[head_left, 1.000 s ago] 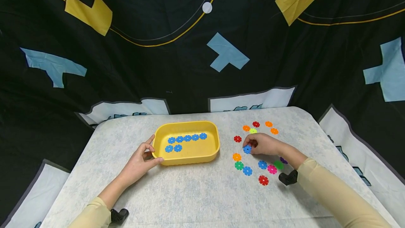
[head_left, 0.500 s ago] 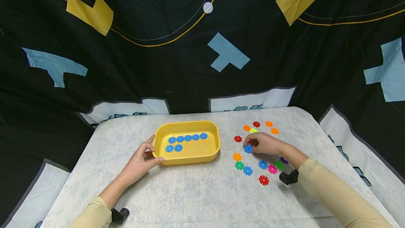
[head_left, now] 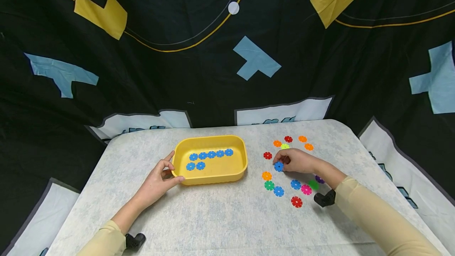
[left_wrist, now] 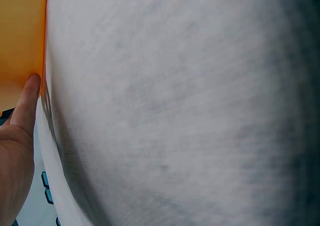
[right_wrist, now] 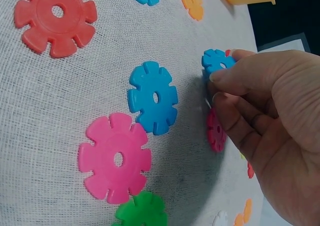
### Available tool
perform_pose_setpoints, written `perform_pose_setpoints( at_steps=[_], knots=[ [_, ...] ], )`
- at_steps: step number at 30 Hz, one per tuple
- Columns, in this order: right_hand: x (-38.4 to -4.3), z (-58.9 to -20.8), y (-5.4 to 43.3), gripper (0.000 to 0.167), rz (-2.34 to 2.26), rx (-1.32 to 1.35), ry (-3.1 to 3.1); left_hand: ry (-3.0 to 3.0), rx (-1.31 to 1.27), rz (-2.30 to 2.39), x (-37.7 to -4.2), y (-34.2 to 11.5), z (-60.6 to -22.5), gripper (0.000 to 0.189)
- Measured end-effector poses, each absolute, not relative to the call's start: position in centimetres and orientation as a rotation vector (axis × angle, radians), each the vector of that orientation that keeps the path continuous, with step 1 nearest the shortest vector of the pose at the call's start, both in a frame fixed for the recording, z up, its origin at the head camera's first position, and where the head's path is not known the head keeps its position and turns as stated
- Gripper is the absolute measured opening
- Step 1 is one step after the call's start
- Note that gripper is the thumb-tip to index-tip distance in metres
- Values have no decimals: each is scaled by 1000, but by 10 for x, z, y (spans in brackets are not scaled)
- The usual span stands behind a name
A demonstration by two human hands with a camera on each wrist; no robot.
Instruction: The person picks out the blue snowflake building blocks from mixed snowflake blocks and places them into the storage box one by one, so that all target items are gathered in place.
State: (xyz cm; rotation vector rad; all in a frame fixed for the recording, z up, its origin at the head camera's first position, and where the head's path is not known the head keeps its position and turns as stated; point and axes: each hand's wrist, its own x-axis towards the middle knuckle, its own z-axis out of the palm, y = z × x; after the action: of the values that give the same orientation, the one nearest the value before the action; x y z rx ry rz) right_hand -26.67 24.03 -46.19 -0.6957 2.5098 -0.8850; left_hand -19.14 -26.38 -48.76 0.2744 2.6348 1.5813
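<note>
A yellow plastic tray (head_left: 213,173) stands left of centre on the table, with two rows of blue notched discs (head_left: 200,165) lying in it. My left hand (head_left: 161,177) holds the tray's left end, thumb along the near wall and fingers at the left rim. In the left wrist view, a fingertip lies on the tray's wall (left_wrist: 22,41). To the right, my right hand (head_left: 296,160) pinches a blue flower-shaped disc (right_wrist: 215,60) between thumb and fingers, just above the table. Below that hand in the right wrist view lie another blue disc (right_wrist: 152,99) and a pink disc (right_wrist: 115,158).
Loose discs are spread around the right hand: a red disc (head_left: 296,202), a green disc (head_left: 269,185), an orange disc (head_left: 266,176) and several more farther back. A white cloth (head_left: 220,220) covers the table. Behind it hangs a black curtain (head_left: 199,82) with coloured shapes.
</note>
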Motion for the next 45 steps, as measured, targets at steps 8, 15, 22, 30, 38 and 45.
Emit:
perform_pose_setpoints(
  at_steps=[8, 15, 22, 30, 38, 45],
  knots=[
    [-266, -462, 241, 30, -898, -702, 2494, 2641, 278, 1581, -191, -264, -488, 54],
    [-266, -461, 242, 29, -918, -680, 2489, 2640, 272, 1579, -191, -264, -487, 56],
    [-267, -461, 243, 26, -966, -669, 2462, 2628, 266, 1582, -192, -264, -487, 57],
    [-270, -456, 247, 25, -1122, -518, 2348, 2618, 265, 1589, -192, -264, -488, 57],
    [-272, -449, 251, 29, -1185, -470, 2318, 2627, 267, 1584, -192, -263, -487, 56],
    [-275, -442, 250, 35, -1224, -450, 2317, 2634, 253, 1576, -191, -263, -487, 57]
  ],
)
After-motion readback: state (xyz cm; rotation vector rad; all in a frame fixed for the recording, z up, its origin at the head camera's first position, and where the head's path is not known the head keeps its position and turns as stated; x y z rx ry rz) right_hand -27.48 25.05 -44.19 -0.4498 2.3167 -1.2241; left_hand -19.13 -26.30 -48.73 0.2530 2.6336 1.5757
